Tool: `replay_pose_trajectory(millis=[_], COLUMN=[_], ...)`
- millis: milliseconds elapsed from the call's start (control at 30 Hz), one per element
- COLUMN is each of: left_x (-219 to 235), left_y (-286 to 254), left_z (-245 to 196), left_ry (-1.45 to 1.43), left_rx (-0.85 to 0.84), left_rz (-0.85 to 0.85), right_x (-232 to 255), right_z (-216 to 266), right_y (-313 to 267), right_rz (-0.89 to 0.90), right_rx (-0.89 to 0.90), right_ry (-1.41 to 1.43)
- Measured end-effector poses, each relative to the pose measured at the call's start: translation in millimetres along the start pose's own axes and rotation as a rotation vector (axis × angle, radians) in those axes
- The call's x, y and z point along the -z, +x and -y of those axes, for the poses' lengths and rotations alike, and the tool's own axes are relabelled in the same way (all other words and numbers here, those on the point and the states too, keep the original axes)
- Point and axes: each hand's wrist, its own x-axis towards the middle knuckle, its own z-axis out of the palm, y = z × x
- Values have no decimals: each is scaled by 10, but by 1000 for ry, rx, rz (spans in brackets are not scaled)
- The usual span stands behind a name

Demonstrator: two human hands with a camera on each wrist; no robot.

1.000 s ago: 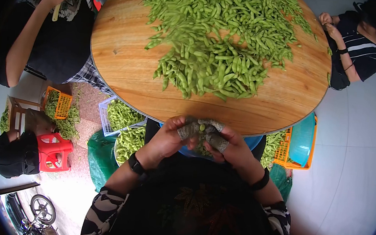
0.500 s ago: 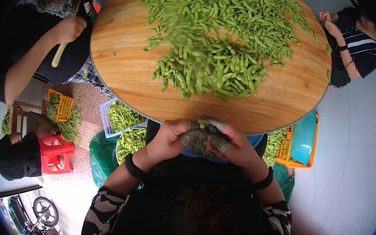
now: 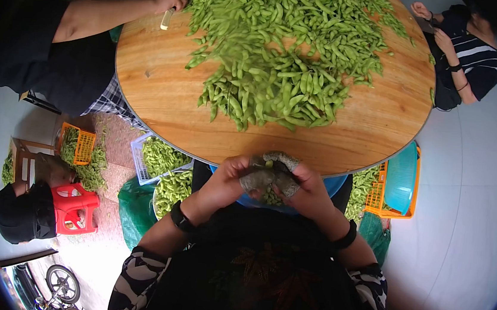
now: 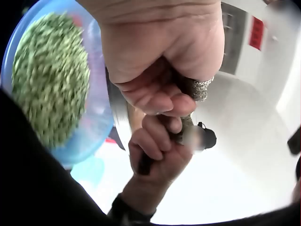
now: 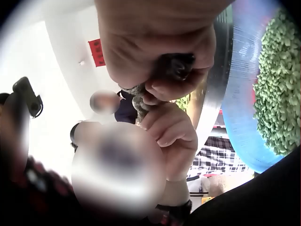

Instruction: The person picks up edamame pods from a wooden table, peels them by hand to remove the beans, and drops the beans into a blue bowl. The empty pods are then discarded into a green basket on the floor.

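Both hands meet at the near edge of the round wooden table (image 3: 163,108), with grey coverings on some fingertips. In the head view the left hand (image 3: 231,177) and the right hand (image 3: 308,187) pinch a small green pod (image 3: 269,164) between them. The wrist views show the fingers of the left hand (image 4: 162,61) and right hand (image 5: 157,52) curled and touching; the pod is hidden there. Below the hands is a blue basin (image 4: 96,113) holding many shelled green beans (image 4: 51,80). A large heap of pods (image 3: 281,68) covers the table's middle and far side.
At the left, another person's hand (image 3: 170,3) reaches onto the table; a person in a striped top (image 3: 476,54) is at the right. Crates of pods (image 3: 161,155), an orange crate with a teal basket (image 3: 400,181), a green bag (image 3: 134,210) and a red stool (image 3: 75,210) stand around.
The person at the left has moved an arm forward onto the table beside the pods. Both camera wearer's hands stay together at the table edge, with small finger shifts around the pod.
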Motion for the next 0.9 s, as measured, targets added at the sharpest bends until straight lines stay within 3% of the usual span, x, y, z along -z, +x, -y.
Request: replay_pose_trajectory(millis=[67,100,133,167,200,300,367,400,467,633,700,833,900], left_x=[14,-3,-42,-60,-52,-26,-42,-39,-35,-100,-121,-77,-67], left_y=[16,25,27,29,29,-11,-77,-84,-102,-61,-50,-41,-36], left_z=[8,-47,-127,-173,-181,-211,-237,-222,-174,-149,-173,-108,-65], left_ry=[584,587,789,989,988,891,471,469,70,-215,-273,-271,-273], left_rx=[-294,-299,-443,-588,-590,-539,-143,-141,-4,110,133,138,155], left_rz=[-96,-95,-73,-49,-48,10,18,17,106,79,56,120,139], right_x=[-16,-20,-26,-19,3,166,140,118,53,63,92,88,75], right_z=[-57,-63,53,237,349,308,362,378,212,203,340,301,153], right_y=[-7,6,23,26,31,28,41,47,42,27,29,74,93], right_rz=[-28,-53,-54,-25,5,156,163,168,135,115,32,-58,-66], right_rx=[-9,-18,-13,-174,-336,-434,-345,-255,-213,-200,-391,-435,-342], right_ry=[-29,-56,-57,164,385,325,181,38,84,178,369,297,214])
